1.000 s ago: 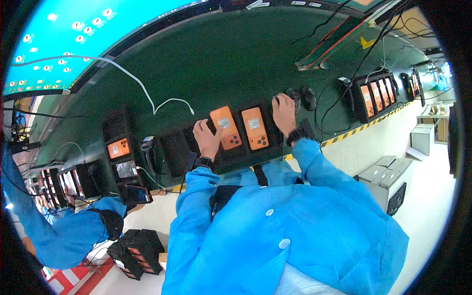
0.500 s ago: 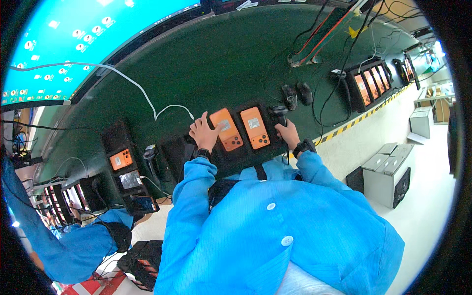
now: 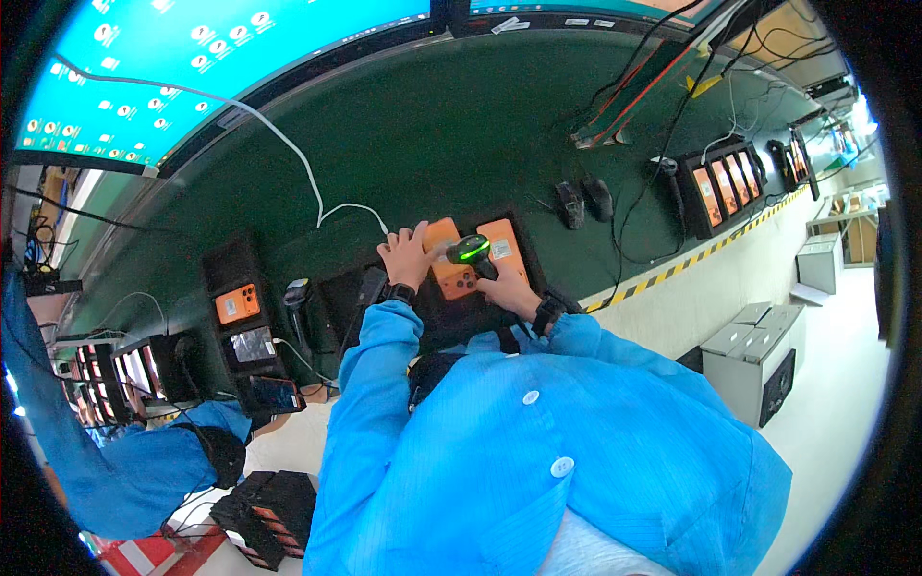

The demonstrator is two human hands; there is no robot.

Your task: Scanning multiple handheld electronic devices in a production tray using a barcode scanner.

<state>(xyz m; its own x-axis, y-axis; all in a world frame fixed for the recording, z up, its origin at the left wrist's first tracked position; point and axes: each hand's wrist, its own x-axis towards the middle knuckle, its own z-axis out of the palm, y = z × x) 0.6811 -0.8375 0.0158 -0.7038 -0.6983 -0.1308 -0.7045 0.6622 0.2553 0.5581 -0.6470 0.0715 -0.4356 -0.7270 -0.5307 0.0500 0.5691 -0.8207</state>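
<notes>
Near the center of the frame, the work is in mid-step: a dark handheld scanner (image 3: 471, 252), its head glowing green, is held up over the tray (image 3: 344, 296). Both the left orange phone (image 3: 451, 275) and the right orange phone (image 3: 514, 252) lie there back up, side by side in the tray. Neither is lifted out, and the right phone has no hand pressing on it. Whether either label has been read cannot be told from this wide, partly blocked view.

Of the two hands, the left hand (image 3: 406, 255) lies palm down with its fingers spread, at the left phone's left edge, thumb toward its label. The right hand (image 3: 511, 291), lower right of it, is curled around the scanner's handle, wrist angled inward toward the left of the frame. Both forearms rise from the lower center in blue sleeves (image 3: 386, 346).
</notes>
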